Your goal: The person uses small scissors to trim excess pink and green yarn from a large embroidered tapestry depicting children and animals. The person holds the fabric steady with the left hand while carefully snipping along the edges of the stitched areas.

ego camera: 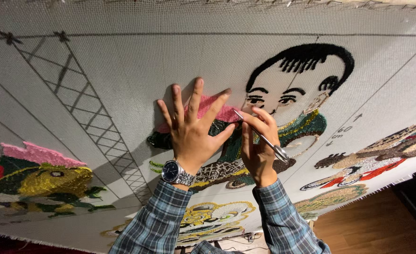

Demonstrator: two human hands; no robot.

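The right hand (258,143) pinches a thin metal tool (260,135) between thumb and fingers, its tip set against the canvas (123,70) at the edge of a pink patch (207,109). The tool's handle slants down and away over the back of that hand. Just beside it, touching at the thumb, the left hand (194,129) lies flat with fingers spread wide, pressing on the pink patch and the dark green yarn under it. A wristwatch (175,173) with a dark dial sits on the left wrist, and both arms wear blue plaid sleeves (156,221).

The canvas is a large pale mesh, stretched and tilted. Near its middle, right of the hands, is a stitched portrait (297,80) with black hair. Toward the left edge is a yellow and green figure (52,181) with pink above it, and a drawn lattice tower (83,110) runs between. More coloured stitching lies along the lower right edge, above a wood floor (372,226).
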